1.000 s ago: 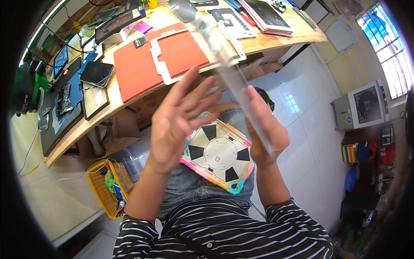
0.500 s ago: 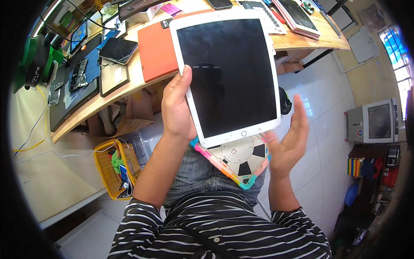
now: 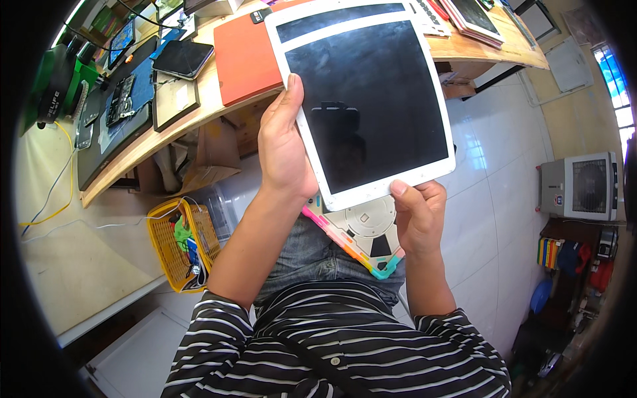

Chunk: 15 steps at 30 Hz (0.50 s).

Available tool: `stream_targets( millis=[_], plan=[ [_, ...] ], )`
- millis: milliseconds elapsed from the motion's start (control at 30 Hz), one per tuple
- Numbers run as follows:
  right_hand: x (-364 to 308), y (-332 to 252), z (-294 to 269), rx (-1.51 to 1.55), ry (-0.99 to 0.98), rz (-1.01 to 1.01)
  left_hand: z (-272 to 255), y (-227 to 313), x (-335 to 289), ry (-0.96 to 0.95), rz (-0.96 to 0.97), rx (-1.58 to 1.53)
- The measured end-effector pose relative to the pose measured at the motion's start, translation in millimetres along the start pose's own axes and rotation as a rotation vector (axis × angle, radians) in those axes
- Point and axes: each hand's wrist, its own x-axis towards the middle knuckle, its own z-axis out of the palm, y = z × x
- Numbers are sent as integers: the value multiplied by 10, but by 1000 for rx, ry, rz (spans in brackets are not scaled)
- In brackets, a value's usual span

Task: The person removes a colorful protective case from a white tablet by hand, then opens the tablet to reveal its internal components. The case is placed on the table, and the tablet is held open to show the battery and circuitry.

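Note:
A white-bordered tablet (image 3: 371, 113) with a dark, reflecting screen is held up before me, slightly tilted. Across its upper part runs a white band with a second dark strip (image 3: 345, 23) above, as if two white-framed panels overlap; I cannot tell whether the back one is a separate tablet. My left hand (image 3: 285, 149) grips the left edge, thumb on the front. At the lower edge, my right hand (image 3: 423, 215) is closed, its thumb pressed on the bottom border. Beneath, on my lap, lies a cream tablet case (image 3: 358, 225) with multicoloured edges, partly hidden by the tablet.
The wooden workbench (image 3: 146, 156) ahead carries an orange-red flat box (image 3: 245, 60), a black phone (image 3: 184, 58) and stacked tablets (image 3: 471, 23). A yellow basket (image 3: 174, 245) of cables stands at left. An air cooler (image 3: 580, 186) is on the right.
My right hand, apart and blurred before, now grips the tablet's lower border. The tablet has tilted and shifted slightly right and upward, and a white band now shows across its upper part.

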Motion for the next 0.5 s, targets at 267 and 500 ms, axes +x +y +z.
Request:
stream_targets(
  millis=[267, 500],
  plan=[
    [-23, -27, -11, -54, 23, -30, -10, -44, 42, 15, -14, 16],
    [-45, -4, -4, -2, 22, -7, -12, -36, 37, 25, -40, -38]
  ],
)
